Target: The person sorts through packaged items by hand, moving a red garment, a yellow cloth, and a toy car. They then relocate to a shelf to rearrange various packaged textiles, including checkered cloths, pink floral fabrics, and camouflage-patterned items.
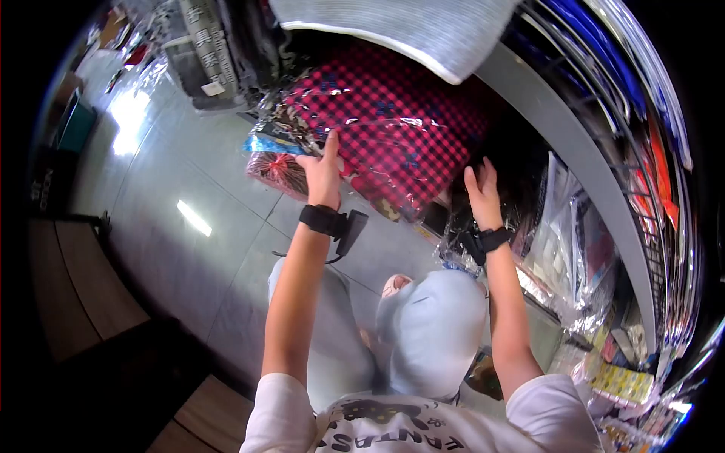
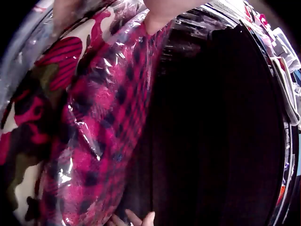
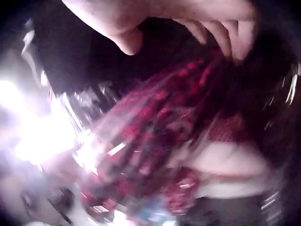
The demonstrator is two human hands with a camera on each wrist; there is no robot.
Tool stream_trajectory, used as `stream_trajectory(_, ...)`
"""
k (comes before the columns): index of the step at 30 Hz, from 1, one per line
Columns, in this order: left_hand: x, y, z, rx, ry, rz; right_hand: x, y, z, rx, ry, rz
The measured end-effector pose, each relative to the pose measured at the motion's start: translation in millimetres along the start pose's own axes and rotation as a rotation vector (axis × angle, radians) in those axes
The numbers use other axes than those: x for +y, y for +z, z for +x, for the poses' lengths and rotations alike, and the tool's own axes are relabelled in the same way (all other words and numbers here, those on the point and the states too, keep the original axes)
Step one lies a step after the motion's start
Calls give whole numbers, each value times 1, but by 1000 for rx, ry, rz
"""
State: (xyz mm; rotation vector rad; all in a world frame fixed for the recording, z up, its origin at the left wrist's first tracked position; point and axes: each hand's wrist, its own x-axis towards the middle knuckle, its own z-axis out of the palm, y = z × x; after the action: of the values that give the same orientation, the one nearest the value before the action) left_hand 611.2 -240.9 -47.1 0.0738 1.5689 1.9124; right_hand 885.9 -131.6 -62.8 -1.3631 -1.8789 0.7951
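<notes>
A clear plastic package of pink-red and black checked fabric [image 1: 393,124] lies tilted in front of the shelf's dark opening. Camouflage-patterned fabric [image 2: 23,141] shows along its side in the left wrist view. My left hand [image 1: 323,177] grips the package's left near edge, its thumb and fingers spread across the plastic; some fingers are hidden. Beside the right end, my right hand [image 1: 483,195] has its thumb apart from loosely extended fingers. In the blurred right wrist view, those fingers [image 3: 230,37] reach over the checked fabric.
A grey shelf edge [image 1: 604,158] curves along the right, with plastic-wrapped goods [image 1: 574,241] below it. Grey fabric [image 1: 408,30] overhangs the package. Left of it are a red-tied bundle [image 1: 279,172] and the tiled floor [image 1: 189,181]. Wooden boards [image 1: 83,279] stand at lower left.
</notes>
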Motion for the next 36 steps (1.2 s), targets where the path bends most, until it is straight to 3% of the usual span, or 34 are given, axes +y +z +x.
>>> stream_trajectory(1,4,-1,-2,-36,-57,28,10,20,9,-45,185,354)
stream_trajectory(2,12,2,-9,-33,-19,0,-51,11,8,-202,531,714)
stream_trajectory(3,18,5,-16,-26,20,-31,-40,21,22,-247,566,850)
stream_trajectory(5,21,5,-15,-22,-28,-41,-23,48,46,-199,468,806)
stream_trajectory(7,18,5,-3,0,-54,-126,-2,63,74,-24,84,515)
stream_trajectory(8,4,4,18,-23,212,-33,-42,58,75,-25,82,642)
stream_trajectory(9,-9,4,40,-19,503,67,-46,55,97,-74,-46,599)
stream_trajectory(10,-22,3,61,9,771,148,-43,56,128,-54,-163,364)
stream_trajectory(12,9,0,70,-29,340,31,-83,58,164,-202,-172,441)
stream_trajectory(13,53,3,61,-21,62,-45,-89,60,184,-312,-69,488)
stream_trajectory(15,72,-2,75,-17,-63,35,-82,67,211,-524,189,493)
stream_trajectory(17,66,-12,84,-123,-166,60,-77,66,195,-557,342,324)
stream_trajectory(18,55,-16,87,-96,-179,109,-76,70,174,-330,351,103)
stream_trajectory(19,52,-19,82,-66,-185,155,-63,71,166,-342,375,152)
stream_trajectory(21,44,-25,77,-88,-193,163,-59,71,144,-668,541,721)
stream_trajectory(23,44,-28,63,-235,-219,98,-74,69,137,-547,533,583)
stream_trajectory(27,48,-20,34,-307,-268,64,-109,61,133,-302,531,400)
stream_trajectory(28,48,-17,31,-325,-262,44,-116,58,132,-317,512,423)
stream_trajectory(31,48,-5,40,-427,-237,-240,-125,45,136,-385,400,726)
stream_trajectory(33,62,1,47,-410,-152,-318,-117,31,142,-539,295,1120)
stream_trajectory(34,90,12,24,-509,-200,-413,-111,24,140,-662,185,1270)
stream_trajectory(35,98,14,34,-460,-148,-403,-103,18,137,-784,68,1414)
stream_trajectory(36,104,13,47,-466,-141,-354,-88,19,135,-831,115,1537)
